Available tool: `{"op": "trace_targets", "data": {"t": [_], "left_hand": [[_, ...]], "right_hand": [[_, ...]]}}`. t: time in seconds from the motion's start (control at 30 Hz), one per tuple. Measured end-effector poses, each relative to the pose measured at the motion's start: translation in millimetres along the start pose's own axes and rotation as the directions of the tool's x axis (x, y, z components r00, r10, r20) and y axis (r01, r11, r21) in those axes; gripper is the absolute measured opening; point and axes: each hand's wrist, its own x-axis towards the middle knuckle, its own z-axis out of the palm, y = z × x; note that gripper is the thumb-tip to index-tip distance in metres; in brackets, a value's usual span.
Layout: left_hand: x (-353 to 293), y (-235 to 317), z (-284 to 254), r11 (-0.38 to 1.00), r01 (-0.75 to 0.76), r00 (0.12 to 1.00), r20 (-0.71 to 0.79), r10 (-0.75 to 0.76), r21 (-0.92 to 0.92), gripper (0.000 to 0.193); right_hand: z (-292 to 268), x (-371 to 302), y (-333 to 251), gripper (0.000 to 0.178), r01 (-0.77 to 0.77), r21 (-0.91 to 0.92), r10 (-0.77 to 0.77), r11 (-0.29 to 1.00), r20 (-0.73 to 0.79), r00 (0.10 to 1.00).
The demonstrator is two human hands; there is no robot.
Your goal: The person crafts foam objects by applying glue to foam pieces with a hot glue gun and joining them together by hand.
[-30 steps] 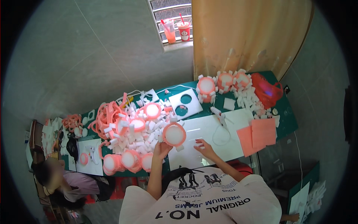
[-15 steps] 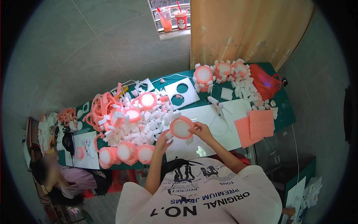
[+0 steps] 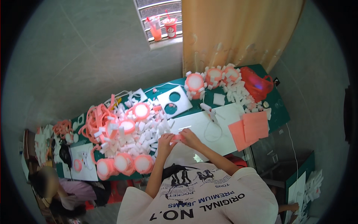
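Note:
Over the near edge of the white work sheet [image 3: 201, 121], both my hands hold one small foam piece [image 3: 176, 138], a white disc with a pink foam rim. Only a narrow pink strip of it shows between my fingers, and its white face is hidden. My left hand [image 3: 165, 144] is closed on its left side. On the other side my right hand [image 3: 189, 138] grips it with bent fingers. A white glue gun [image 3: 209, 110] lies on the sheet beyond my right hand. Left of my left hand spreads a heap of white foam blocks [image 3: 143, 130].
Pink-rimmed foam discs [image 3: 143, 163] stand along the near left edge. More foam assemblies [image 3: 195, 83] and a red plastic bag [image 3: 256, 84] sit at the far right. Pink foam sheets [image 3: 255, 127] lie on the right. A co-worker [image 3: 74, 183] sits at the left.
The foam piece has turned from showing its white face to nearly edge-on. My right hand has come closer to my left. The whole view has shifted slightly.

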Motion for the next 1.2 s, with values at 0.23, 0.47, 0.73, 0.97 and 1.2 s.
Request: {"op": "trace_targets", "data": {"t": [0.23,0.47,0.73,0.97,1.2], "left_hand": [[-0.2,-10.3,16.0,0.994,0.086,0.988,0.132,-0.077,-0.062,0.034],[9.4,-6.4,30.5,0.995,0.034,0.987,0.163,-0.017,-0.097,0.03],[21.7,-22.5,22.4,0.995,0.085,0.995,0.047,-0.083,-0.055,0.027],[23.1,-23.8,0.6,0.989,0.133,0.988,-0.066,-0.137,-0.058,0.03],[19.1,-28.2,8.7,0.957,0.26,0.965,0.046,-0.257,-0.128,0.028]], "right_hand": [[-3.3,-13.3,3.1,0.024,0.04,-0.022,-0.037,0.999,0.107,0.994],[-14.3,-23.9,11.1,0.025,0.01,-0.007,-0.01,1.0,0.046,0.999],[-51.5,-50.7,54.0,0.027,-0.455,-0.065,0.343,0.888,-0.564,0.751],[-59.0,-45.6,141.3,0.048,-0.727,0.105,0.628,0.678,-0.597,0.499],[-55.4,-21.1,176.6,0.045,-0.688,0.141,0.699,0.712,-0.239,0.674]]}}
